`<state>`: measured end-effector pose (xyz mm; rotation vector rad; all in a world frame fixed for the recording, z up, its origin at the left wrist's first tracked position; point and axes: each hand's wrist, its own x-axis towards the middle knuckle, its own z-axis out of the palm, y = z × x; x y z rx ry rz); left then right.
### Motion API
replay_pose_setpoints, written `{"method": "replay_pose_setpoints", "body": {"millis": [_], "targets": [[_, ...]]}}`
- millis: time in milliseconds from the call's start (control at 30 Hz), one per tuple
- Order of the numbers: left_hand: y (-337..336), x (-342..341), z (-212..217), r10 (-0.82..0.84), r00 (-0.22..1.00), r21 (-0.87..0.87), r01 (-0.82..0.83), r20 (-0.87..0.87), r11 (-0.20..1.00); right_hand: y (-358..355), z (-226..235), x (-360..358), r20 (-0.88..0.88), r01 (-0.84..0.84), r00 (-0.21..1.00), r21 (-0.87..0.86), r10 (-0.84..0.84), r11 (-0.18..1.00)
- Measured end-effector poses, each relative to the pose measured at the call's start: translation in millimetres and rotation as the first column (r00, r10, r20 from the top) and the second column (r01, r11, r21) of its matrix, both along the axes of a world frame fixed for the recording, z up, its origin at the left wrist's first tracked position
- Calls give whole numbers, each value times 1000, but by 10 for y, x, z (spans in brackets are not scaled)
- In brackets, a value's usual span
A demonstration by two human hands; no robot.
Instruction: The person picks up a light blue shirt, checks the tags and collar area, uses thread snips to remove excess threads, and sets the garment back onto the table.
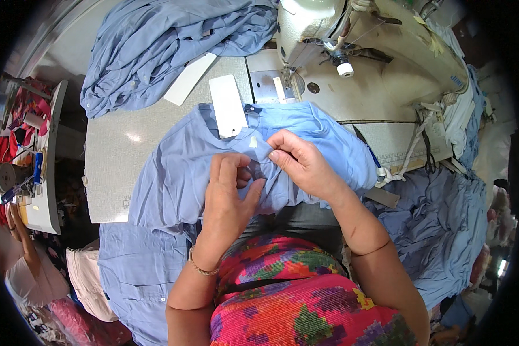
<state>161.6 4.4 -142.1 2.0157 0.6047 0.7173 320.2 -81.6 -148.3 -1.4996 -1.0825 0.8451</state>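
Beneath and between the fingers [283, 140] of both hands lies the blue garment [173, 167], spread over the near edge of the bench [112, 167]. The right hand [305, 167] pinches a bit of its cloth between thumb and forefinger; the left hand [225, 190] rests on it with fingers curled and thumb apart, and whether it grips any cloth I cannot tell. To handle it well, I judge, the pinch should be light and close to the edge, with the left fingers steadying the fabric so that it does not pucker. The left forearm rises fairly straight toward its fingers; the right forearm slants in from the lower right. Just beyond the fingers are a small pale patch [254, 142] and a white tag [227, 104]; farther ahead, the sewing machine [375, 63] stands to the right and a blue heap of clothing [155, 52] lies to the left.
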Motion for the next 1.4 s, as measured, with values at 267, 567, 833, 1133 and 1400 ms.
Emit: {"method": "replay_pose_setpoints", "body": {"millis": [267, 567, 833, 1133, 1400], "targets": [[9, 15, -182, -45, 989, -243, 79, 141, 967, 8, 55, 20, 136, -105, 986, 43, 98, 994], [16, 7, -147, -54, 978, -390, 131, 202, 912, 7, 85, -43, 12, -41, 999, -29, 42, 999], [6, 5, -121, -22, 994, -44, 27, 107, 999, 7, 55, -53, -47, 0, 999, -39, -2, 999], [-43, 51, -119, 36, 993, 222, -59, 109, 973, 4, 67, -61, -36, 6, 999, -43, -8, 999], [-67, 102, -135, 82, 988, 238, -112, 130, 965, 7, 79, -72, -14, 7, 1000, -30, -7, 1000]]}}
